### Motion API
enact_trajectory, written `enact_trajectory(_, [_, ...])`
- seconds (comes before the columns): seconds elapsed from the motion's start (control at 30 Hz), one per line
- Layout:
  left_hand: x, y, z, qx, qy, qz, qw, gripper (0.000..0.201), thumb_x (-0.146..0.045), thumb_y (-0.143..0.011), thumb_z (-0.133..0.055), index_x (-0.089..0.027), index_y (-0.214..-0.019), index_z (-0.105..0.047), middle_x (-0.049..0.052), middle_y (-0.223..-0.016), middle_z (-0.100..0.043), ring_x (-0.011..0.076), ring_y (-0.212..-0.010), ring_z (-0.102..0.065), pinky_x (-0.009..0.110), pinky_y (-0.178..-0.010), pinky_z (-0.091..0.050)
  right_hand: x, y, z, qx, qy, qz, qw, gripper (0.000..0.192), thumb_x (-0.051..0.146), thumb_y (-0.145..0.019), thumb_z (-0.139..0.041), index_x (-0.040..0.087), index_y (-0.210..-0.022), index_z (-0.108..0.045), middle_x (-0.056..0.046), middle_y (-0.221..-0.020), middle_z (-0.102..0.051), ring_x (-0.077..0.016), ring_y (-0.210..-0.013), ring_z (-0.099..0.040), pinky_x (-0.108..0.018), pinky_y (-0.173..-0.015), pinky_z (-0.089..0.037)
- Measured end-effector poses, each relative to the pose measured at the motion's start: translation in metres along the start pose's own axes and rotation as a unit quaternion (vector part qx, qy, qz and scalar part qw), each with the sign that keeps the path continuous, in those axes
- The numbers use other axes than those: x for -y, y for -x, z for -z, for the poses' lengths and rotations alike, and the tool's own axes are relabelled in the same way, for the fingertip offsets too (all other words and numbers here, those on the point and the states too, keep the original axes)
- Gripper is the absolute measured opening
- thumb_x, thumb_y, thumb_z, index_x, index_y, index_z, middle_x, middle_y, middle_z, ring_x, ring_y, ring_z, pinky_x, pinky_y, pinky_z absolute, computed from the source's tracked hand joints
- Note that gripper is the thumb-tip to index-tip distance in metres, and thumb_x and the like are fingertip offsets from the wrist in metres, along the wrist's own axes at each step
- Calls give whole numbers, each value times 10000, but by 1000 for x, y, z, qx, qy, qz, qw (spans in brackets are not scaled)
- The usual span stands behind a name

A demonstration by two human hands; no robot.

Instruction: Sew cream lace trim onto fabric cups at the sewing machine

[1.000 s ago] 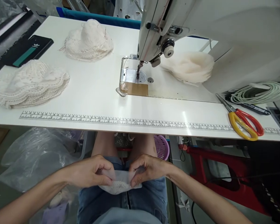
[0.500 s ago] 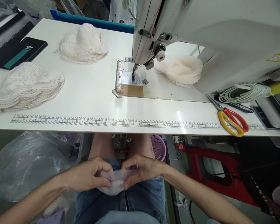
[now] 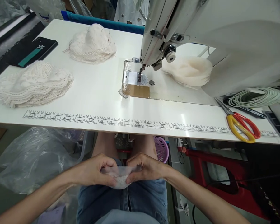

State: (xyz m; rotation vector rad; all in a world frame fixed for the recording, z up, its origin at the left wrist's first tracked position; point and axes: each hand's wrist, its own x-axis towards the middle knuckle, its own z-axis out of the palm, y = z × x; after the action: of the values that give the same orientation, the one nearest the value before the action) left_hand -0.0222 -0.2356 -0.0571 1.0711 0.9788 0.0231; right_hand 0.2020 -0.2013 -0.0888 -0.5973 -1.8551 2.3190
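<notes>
A glossy white bench (image 3: 102, 102) with a printed black ruler strip (image 3: 135, 123) along its near edge fills the upper view, catching soft overhead light in pale glints. A white industrial sewing machine (image 3: 224, 34) stands on it at the right. Behind the far edge runs a blue fabric band (image 3: 107, 22). Under the bench lie crumpled clear plastic bags (image 3: 35, 158) at the left, a small purple plastic basket (image 3: 161, 148) in the middle and a red frame (image 3: 224, 169) at the right.

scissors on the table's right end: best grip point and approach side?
Take the scissors at the red and yellow handle loops, coming from the near table edge, probably with the right hand. They lie flat, loops toward the person, blades pointing away toward the machine. Both hands now hold the small white piece over the lap.
</notes>
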Motion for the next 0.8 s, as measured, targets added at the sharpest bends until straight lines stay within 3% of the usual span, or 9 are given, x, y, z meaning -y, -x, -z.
enact_trajectory(0.23, [16, 0, -4, -61, 7, -41, 997, 183, -307, -694, -678, -130, -683, -632, -44, -587, -498, 97, -570, -419, 183, -535, -297, -9, 15, 6, -12, -55, -39, 998, 309, 411, -712, -704, 109, -775, -687, -6, -707, -579, -96, -621, -510, -193, -545, -387])
enact_trajectory(0.57, [9, 5, -11, -64, 33, -12, 997, 151, -290, -732, -631, -148, -782, -646, -11, -724, -593, 132, -676, -520, 196, -609, -379, -5, 18, 5, -11, -14, -5, 1000, 319, 425, -741, -675, 115, -816, -694, -24, -752, -591, -115, -671, -545, -207, -578, -417])
enact_trajectory(0.8, [6, 4, -11, -45, 16, -29, 998, 158, -273, -756, -611, -169, -865, -658, -3, -787, -608, 138, -699, -532, 197, -620, -386, -5, 18, 6, -15, -15, 11, 1000, 291, 393, -749, -676, 110, -818, -691, -18, -747, -579, -103, -660, -534, -199, -567, -404])
